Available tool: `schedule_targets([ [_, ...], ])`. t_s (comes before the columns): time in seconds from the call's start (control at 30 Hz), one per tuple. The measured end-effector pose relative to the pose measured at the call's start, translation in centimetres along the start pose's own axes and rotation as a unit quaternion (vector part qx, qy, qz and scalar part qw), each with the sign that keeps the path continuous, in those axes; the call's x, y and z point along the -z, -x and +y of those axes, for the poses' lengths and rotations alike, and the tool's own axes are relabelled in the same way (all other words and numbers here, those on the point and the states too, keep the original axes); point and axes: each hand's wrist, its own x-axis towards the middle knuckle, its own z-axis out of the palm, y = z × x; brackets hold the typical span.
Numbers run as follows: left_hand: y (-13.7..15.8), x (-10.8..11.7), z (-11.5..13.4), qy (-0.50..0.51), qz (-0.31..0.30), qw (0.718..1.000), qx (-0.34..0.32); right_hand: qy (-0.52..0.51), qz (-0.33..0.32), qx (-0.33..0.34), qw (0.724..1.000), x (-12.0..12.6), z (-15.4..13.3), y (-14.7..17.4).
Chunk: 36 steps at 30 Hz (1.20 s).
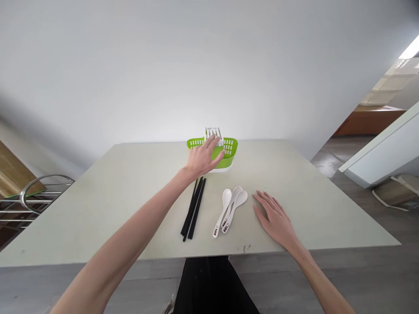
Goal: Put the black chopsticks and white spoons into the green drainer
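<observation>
At the back of the table stands a green slotted basket (225, 163) with a white base. A white slotted piece (213, 131) rises at its rear rim. My left hand (201, 159) reaches over the basket, fingers stretched toward the white piece and thumb apart; whether the fingertips touch it I cannot tell. Below that wrist lie several black chopsticks (194, 211) in a loose bundle. Three white spoons (226, 198) with printed handle ends overlap to the right of them. Flat on the tabletop, my right hand (274, 219) rests beside the spoons, holding nothing.
The pale table (137, 174) has its far edge against a white wall (157, 74). A metal rack (36, 198) with a wooden board is off its left side. To the right, beyond the table, are a white panel (382, 152) and a bag-like item (397, 192) on the floor.
</observation>
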Motion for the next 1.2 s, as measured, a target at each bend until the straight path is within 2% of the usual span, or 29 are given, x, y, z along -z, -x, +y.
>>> schedule_targets([
  [0.23, -0.3, -0.5, 0.3, 0.001, 0.004, 0.999, -0.033, 0.002, 0.006, -0.002, 1.000, 0.2, -0.2, -0.1],
  [0.37, 1.5, -0.3, -1.0, 0.018, 0.087, 0.992, -0.091, 0.000, 0.006, -0.001, 1.000, 0.3, -0.4, -0.1],
  [0.43, 3.5, -0.4, -2.3, 0.047, 0.128, 0.988, -0.078, 0.001, 0.005, -0.001, 1.000, 0.3, -0.4, -0.1],
  [0.47, 4.8, -0.5, -3.0, 0.065, 0.129, 0.988, -0.052, 0.001, 0.005, -0.002, 1.000, 0.3, -0.4, -0.1],
  [0.53, 7.5, -0.9, -4.4, 0.102, 0.073, 0.992, 0.022, 0.001, 0.003, -0.003, 1.000, 0.4, -0.5, -0.1],
  [0.6, 10.4, -1.4, -5.6, 0.125, -0.017, 0.988, 0.084, 0.000, 0.003, -0.006, 1.000, 0.4, -0.6, 0.0],
  [0.67, 13.2, -1.9, -6.3, 0.136, -0.104, 0.979, 0.115, 0.001, 0.001, -0.010, 1.000, 0.4, -0.6, 0.0],
  [0.73, 15.5, -2.2, -6.4, 0.149, -0.155, 0.968, 0.127, 0.005, -0.003, -0.013, 1.000, 0.4, -0.6, 0.1],
  [0.9, 18.1, -2.0, -5.4, 0.171, -0.144, 0.965, 0.139, 0.011, -0.002, -0.011, 1.000, 0.4, -0.6, 0.3],
  [1.2, 15.7, -1.0, -6.2, 0.171, -0.223, 0.946, 0.160, 0.011, -0.010, -0.020, 1.000, 0.6, -0.6, 0.2],
])
